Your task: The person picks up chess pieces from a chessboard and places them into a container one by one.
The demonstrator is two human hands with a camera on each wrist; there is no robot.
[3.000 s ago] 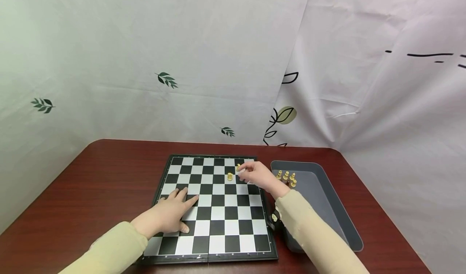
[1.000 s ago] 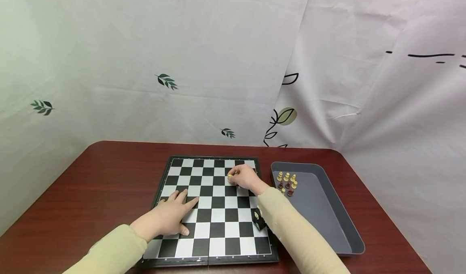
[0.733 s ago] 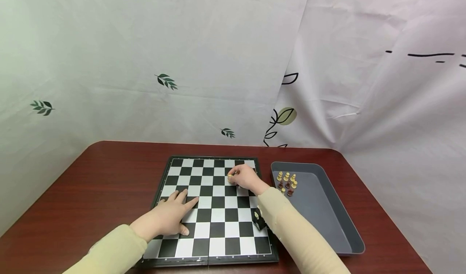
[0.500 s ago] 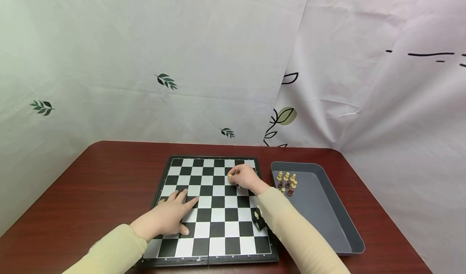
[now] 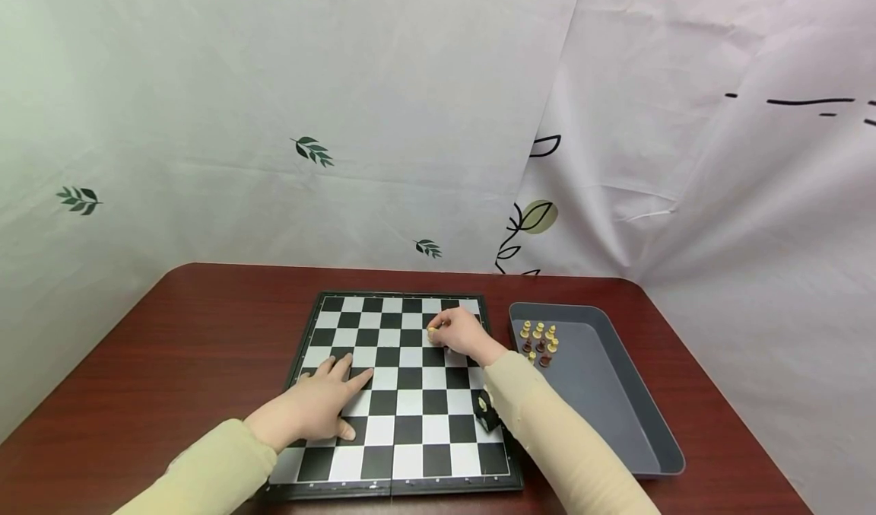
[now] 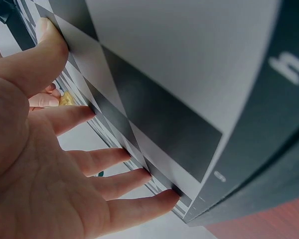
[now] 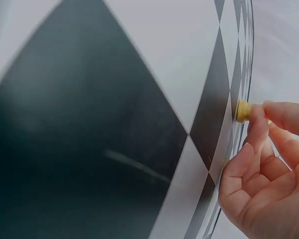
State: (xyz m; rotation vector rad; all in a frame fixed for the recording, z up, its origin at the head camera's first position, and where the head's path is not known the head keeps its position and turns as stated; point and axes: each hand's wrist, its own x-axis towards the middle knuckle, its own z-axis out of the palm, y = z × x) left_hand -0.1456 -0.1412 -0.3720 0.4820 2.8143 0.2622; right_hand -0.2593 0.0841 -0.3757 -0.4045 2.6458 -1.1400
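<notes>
On the black-and-white chessboard [image 5: 409, 402], my left hand [image 5: 318, 405] lies with fingers spread. Its fingertips and thumb touch the squares near the left edge, as the left wrist view [image 6: 65, 149] also shows. Toward the far right of the board, my right hand [image 5: 460, 334] pinches a small yellow chess piece [image 7: 243, 111] between thumb and fingers. The piece's round base faces the board, at or very close to its surface. Most of the piece is hidden by the fingers in the head view.
A grey tray [image 5: 602, 393] stands right of the board on the dark red table [image 5: 205, 332]. Several yellow chess pieces [image 5: 538, 331] and a few brown chess pieces [image 5: 544, 360] stand in its far left corner. A white printed cloth [image 5: 383, 104] hangs behind.
Over three seconds my right hand has moved left to the yellow piece and now pinches it. Another yellow piece seen by its fingers earlier is no longer visible. The left hand stays put.
</notes>
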